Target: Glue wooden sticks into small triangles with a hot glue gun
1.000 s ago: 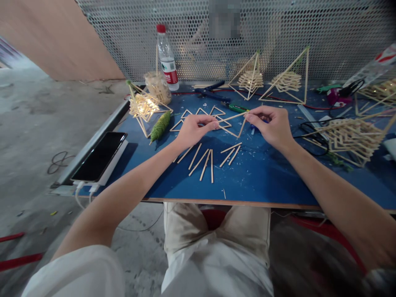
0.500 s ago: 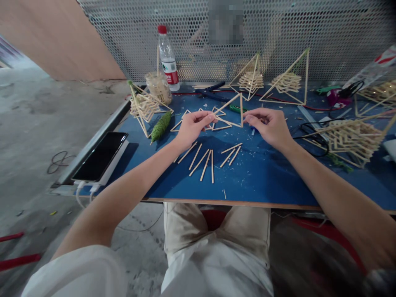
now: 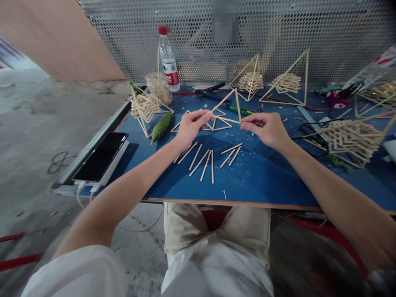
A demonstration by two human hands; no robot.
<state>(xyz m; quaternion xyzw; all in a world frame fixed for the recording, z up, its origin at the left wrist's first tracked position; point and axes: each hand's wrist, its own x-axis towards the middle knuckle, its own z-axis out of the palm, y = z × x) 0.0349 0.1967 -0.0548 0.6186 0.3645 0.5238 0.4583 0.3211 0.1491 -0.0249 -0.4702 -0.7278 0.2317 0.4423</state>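
Observation:
My left hand [image 3: 190, 126] and my right hand [image 3: 266, 128] pinch the two lower corners of a triangle of thin wooden sticks [image 3: 237, 104], held upright just above the blue tabletop [image 3: 256, 177]. Its apex points up and away from me. Smaller flat stick triangles [image 3: 185, 117] lie on the table behind my left hand. Several loose sticks [image 3: 204, 159] lie in front of my hands.
A green twine spool [image 3: 161, 126], a stick pyramid [image 3: 144, 107], a jar of sticks [image 3: 158, 87] and a water bottle [image 3: 167, 57] stand at the left. More stick pyramids [image 3: 286, 80] and a stick stack [image 3: 351, 136] are at the back and right. A phone [image 3: 100, 156] lies at the left edge.
The stick triangle has been raised from lying low between my hands to standing upright. My right hand has shifted slightly toward me.

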